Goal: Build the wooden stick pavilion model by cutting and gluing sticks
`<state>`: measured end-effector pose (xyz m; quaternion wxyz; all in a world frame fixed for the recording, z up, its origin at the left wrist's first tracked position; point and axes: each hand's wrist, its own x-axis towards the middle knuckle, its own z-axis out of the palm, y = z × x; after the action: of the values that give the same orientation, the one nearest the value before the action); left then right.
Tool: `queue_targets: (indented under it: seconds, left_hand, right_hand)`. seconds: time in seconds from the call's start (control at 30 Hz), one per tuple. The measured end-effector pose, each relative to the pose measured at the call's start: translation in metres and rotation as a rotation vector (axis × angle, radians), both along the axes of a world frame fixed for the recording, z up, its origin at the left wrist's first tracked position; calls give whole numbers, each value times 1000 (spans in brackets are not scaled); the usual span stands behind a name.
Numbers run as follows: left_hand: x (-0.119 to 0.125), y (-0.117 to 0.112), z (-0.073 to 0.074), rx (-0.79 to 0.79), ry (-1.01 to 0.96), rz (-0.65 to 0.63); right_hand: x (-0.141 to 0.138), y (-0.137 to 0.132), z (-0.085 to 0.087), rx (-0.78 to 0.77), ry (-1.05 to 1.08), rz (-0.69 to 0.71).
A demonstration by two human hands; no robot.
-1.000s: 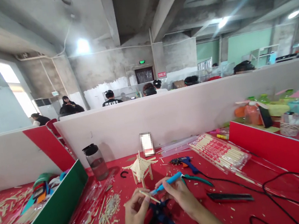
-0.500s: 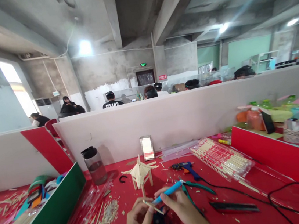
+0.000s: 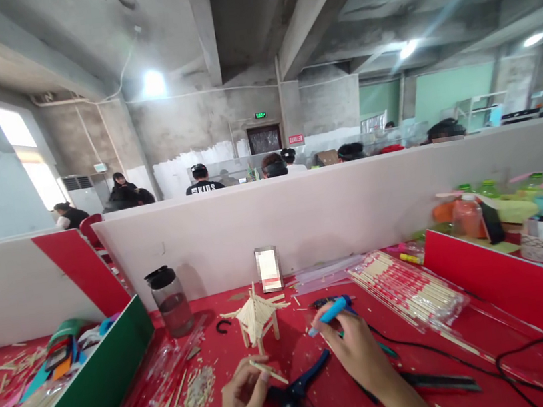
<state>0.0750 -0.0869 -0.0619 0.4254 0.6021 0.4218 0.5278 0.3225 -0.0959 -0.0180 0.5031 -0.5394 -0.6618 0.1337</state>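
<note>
My left hand pinches a short wooden stick near the table's front edge. My right hand grips a light blue pen-like tool, raised and pointing left toward a small stick-built pavilion model that stands on the red table. Dark blue cutters lie between my two hands. A blue glue gun lies just behind my right hand, partly hidden by it.
A dark water bottle stands left of the model, a phone leans on the white partition. A bag of chopsticks lies at the right, black cables trail across. Stick scraps litter the left. People sit beyond the partition.
My right hand has moved up and to the right with the blue tool, away from the stick. My left hand stays low, still pinching the stick. The cutters now show between the hands.
</note>
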Motion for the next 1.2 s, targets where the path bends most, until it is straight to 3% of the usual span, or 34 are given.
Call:
queue_targets:
  seconds: [0.13, 0.37, 0.5, 0.67, 0.9, 1.03, 1.1, 1.2]
  left_hand:
    - [-1, 1, -1, 33, -15, 36]
    - [-3, 1, -2, 62, -71, 24]
    - [-3, -3, 9, 64, -88, 12]
    - [-2, -6, 11, 79, -116, -11]
    - [1, -2, 0, 82, -128, -7]
    - [2, 0, -5, 82, -121, -11]
    - [1, 1, -6, 84, -116, -14]
    - [1, 2, -9, 94, -105, -24]
  right_hand:
    - [-9, 29, 7, -92, -137, -19]
    - [-34, 59, -38, -382, -338, -48]
    - [-29, 64, -47, -481, -383, -21]
    - [-31, 55, -42, -484, -407, -5]
    - [-18, 37, -29, -311, -448, 82]
    - [-10, 30, -18, -310, -440, 41]
    - [-17, 21, -12, -305, -408, 49]
    - [-38, 1, -6, -294, -331, 166]
